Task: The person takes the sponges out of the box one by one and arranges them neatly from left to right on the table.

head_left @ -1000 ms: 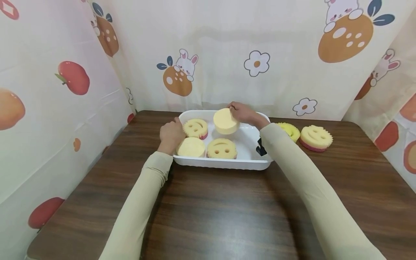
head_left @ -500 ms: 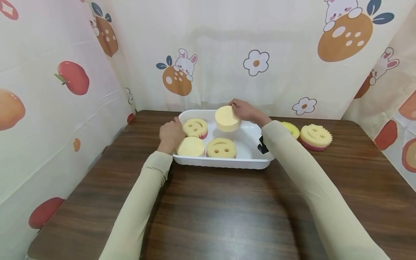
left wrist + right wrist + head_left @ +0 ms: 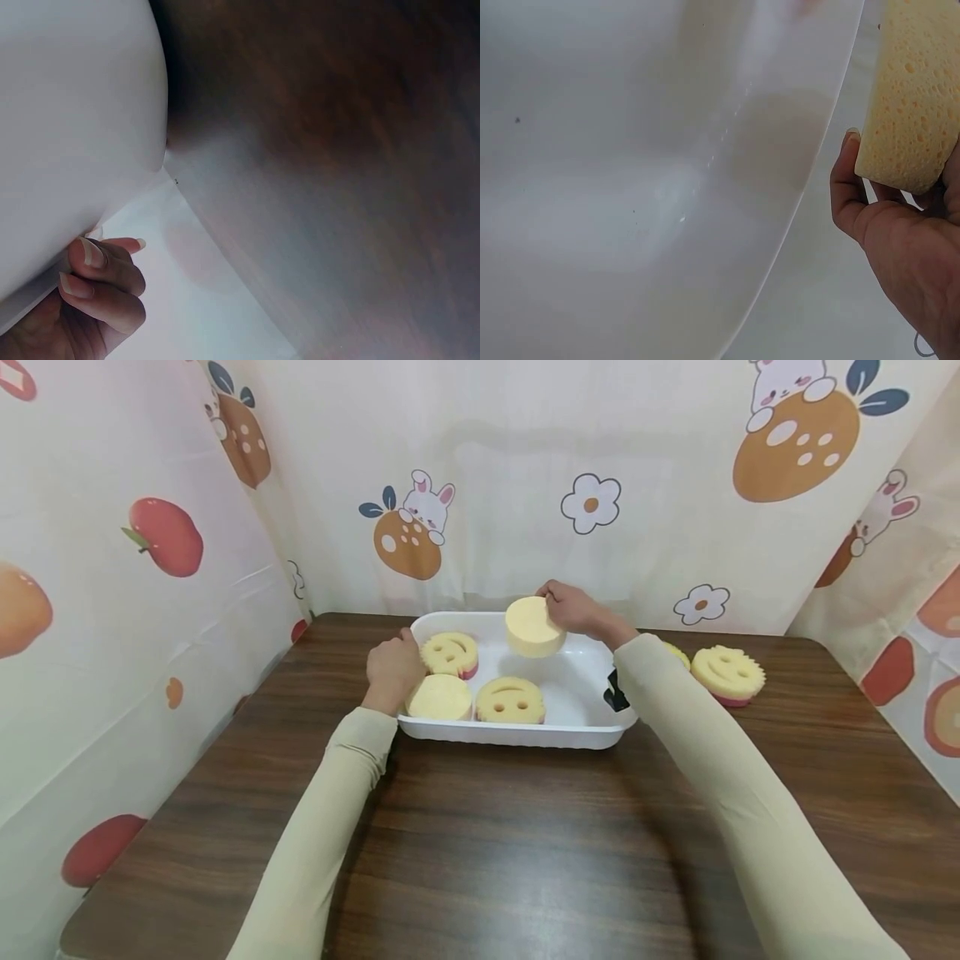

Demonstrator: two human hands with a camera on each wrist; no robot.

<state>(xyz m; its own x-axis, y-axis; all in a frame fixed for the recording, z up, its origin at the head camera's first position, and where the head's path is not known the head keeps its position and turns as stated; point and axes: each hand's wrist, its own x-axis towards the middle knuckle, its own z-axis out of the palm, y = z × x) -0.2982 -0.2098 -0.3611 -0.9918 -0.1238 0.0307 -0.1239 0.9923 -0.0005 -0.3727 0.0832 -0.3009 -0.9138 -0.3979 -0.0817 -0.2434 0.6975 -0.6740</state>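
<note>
A white tray [image 3: 517, 737] holds two smiley sponges [image 3: 510, 702] [image 3: 450, 653] and a plain round yellow sponge [image 3: 440, 697] in its left and middle part. My left hand [image 3: 394, 672] grips the tray's left rim; in the left wrist view the fingers of that hand [image 3: 97, 300] curl round the rim. Above the tray's back part, my right hand [image 3: 576, 610] holds up another round yellow sponge [image 3: 534, 627] by its right edge. The right wrist view shows the porous sponge [image 3: 911, 97] pinched in the hand [image 3: 907, 247], beside the tray's rim.
Right of the tray, a smiley sponge with a pink base [image 3: 727, 674] lies on the brown table [image 3: 510, 843]. Another yellow sponge [image 3: 678, 654] is mostly hidden behind the right sleeve. A patterned curtain [image 3: 510, 460] hangs behind the table.
My right hand has moved right and slightly up with the round sponge, and its sleeve now covers more of the yellow sponge beside the tray. The left hand has stayed on the rim.
</note>
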